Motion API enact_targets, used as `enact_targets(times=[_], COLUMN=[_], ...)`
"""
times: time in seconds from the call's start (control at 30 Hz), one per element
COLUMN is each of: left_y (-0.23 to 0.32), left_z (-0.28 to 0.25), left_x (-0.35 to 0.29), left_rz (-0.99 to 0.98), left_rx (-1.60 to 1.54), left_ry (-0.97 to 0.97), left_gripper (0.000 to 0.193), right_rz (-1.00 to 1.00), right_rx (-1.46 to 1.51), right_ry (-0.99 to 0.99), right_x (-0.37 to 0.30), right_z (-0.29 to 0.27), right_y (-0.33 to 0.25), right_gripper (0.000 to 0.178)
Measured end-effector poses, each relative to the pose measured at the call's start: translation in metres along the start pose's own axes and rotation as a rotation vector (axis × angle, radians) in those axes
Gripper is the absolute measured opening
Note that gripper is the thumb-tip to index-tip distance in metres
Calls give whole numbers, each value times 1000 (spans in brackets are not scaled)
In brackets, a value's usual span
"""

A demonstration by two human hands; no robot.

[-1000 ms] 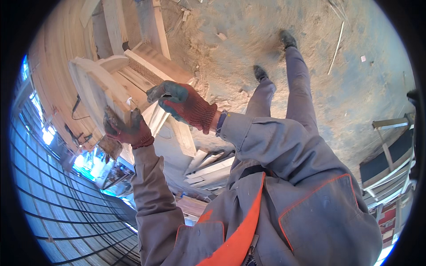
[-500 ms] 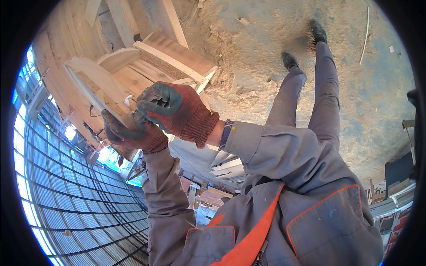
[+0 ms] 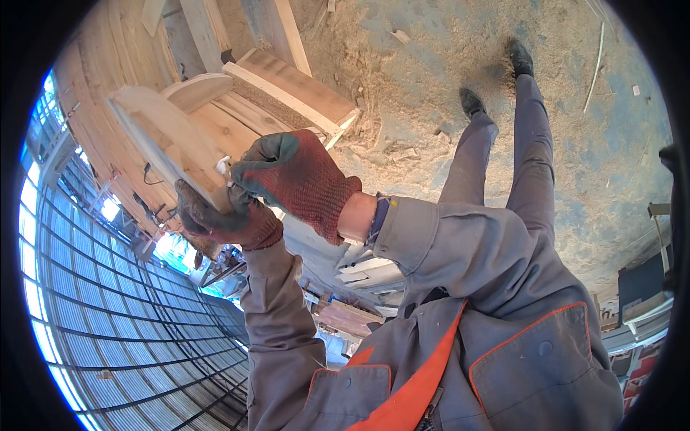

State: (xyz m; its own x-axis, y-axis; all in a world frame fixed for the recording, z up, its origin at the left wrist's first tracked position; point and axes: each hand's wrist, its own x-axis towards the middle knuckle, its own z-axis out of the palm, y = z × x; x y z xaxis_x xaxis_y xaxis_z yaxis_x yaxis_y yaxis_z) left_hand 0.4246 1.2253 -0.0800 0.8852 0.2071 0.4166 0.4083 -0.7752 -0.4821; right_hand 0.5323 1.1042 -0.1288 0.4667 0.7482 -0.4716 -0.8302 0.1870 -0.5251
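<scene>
A pale curved wooden board [image 3: 167,133] slants across the left of the view, its near end between my hands. My left hand [image 3: 226,215], in a red knit glove with a dark coated palm, is closed round that end from below. My right hand [image 3: 298,176], gloved alike, is closed just above it with the fingers bent in. A small white piece [image 3: 223,165] sticks out at its fingertips, against the board; I cannot make out its kind. The right fingertips are partly hidden behind the fist.
Behind the board lie more wooden parts: a curved piece [image 3: 198,92] and an angled wooden frame [image 3: 287,97]. Sawdust and scraps cover the floor [image 3: 417,86] at the far right. A corrugated wall with a dark grid [image 3: 122,309] runs along the left.
Both hands and the near end of the board have shifted slightly to the right. The right fist has turned a little, and both hands keep their hold.
</scene>
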Motion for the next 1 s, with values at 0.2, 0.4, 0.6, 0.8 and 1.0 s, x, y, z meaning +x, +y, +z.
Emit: enact_targets(times=[0.2, 0.4, 0.6, 0.8, 1.0], left_y=[6, 13, 3, 2, 5], left_z=[1, -1, -2, 5, -2], left_x=[6, 6, 4, 1, 3], left_rz=[52, 72, 31, 79, 43], left_rx=[-56, -6, -68, -80, -81], left_ry=[68, 43, 20, 84, 20], left_gripper=[70, 81, 80, 75, 72], right_rz=[188, 39, -39, -611, -576], right_rx=[94, -68, 142, -490, -505], right_ry=[-35, -10, 73, 98, 111], right_x=[2, -2, -18, -21, -18], right_z=[-2, -2, -5, 0, 3], right_y=[-7, -2, 18, 20, 12], right_gripper=[17, 14, 17, 24, 31])
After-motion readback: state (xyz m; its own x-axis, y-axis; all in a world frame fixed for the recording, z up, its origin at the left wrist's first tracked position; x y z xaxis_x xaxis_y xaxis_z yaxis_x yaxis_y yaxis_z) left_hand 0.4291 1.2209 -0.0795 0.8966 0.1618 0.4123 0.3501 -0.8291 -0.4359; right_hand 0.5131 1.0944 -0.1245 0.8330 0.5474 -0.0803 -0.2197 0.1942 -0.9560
